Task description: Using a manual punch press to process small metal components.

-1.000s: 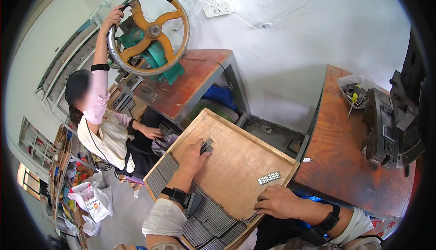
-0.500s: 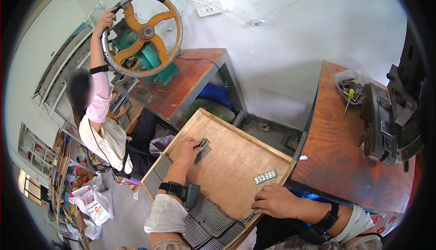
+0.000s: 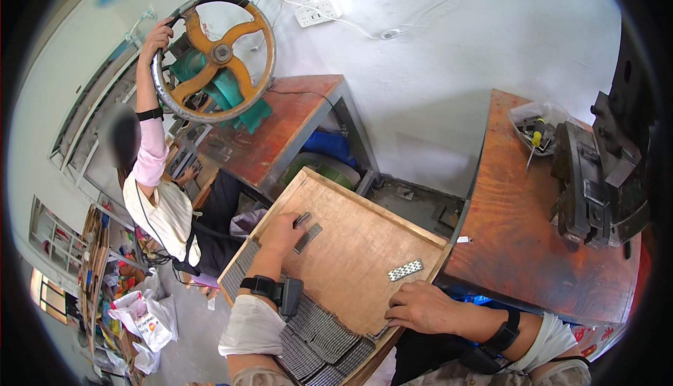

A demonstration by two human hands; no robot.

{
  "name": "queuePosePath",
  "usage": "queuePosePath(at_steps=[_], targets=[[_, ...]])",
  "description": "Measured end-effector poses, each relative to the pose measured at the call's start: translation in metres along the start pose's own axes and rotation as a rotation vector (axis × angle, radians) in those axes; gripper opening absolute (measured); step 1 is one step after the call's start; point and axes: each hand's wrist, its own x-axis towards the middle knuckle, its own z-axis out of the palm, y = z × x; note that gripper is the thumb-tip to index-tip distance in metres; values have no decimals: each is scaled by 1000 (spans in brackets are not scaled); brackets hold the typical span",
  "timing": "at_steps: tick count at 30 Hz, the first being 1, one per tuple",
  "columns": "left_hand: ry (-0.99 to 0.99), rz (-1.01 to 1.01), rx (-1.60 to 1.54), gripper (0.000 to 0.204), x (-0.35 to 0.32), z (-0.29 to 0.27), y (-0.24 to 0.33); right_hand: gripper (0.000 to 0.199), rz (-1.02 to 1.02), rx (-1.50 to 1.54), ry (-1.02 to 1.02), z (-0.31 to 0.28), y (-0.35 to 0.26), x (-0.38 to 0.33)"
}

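A shallow wooden tray (image 3: pixel 371 212) lies in front of me. My left hand (image 3: pixel 280 235) is closed on a small dark metal strip (image 3: pixel 302 219) above its far left part. Just right of those fingers, a flat grey strip (image 3: pixel 308 239) lies on the wood. My right hand (image 3: pixel 424 307) rests at the tray's near right edge, its fingers closed on a thin metal piece (image 3: pixel 378 332); the grip is partly hidden. Tight rows of grey metal strips (image 3: pixel 326 337) fill the tray's near left side. A pale strip with dark dots (image 3: pixel 406 270) lies beyond my right hand.
At the right, a wooden bench (image 3: pixel 491 246) carries a dark metal machine (image 3: pixel 585 183) and a bag of parts with a yellow screwdriver (image 3: pixel 538 137). At the left, a co-worker (image 3: pixel 158 190) grips a large handwheel (image 3: pixel 221 53) beside a red-brown table (image 3: pixel 280 116).
My left hand has drawn slightly left with its metal strip, off the flat strip on the tray. My right hand stays in nearly the same place.
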Motion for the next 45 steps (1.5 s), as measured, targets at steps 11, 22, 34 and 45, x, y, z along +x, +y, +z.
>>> queuePosePath(at_steps=[11, 22, 34, 45], targets=[[39, 261, 177, 23, -31, 9, 15, 18, 15, 19, 9, 2, 0, -4], [14, 299, 55, 14, -97, 6, 73, 23, -24, 97, -22, -3, -4, 2], [-328, 39, -610, 40, -191, 3, 156, 53, 14, 233, 74, -15, 2, -4], [-288, 256, -407, 54, -191, 3, 137, 41, 154, 158, -361, -20, 11, 29]])
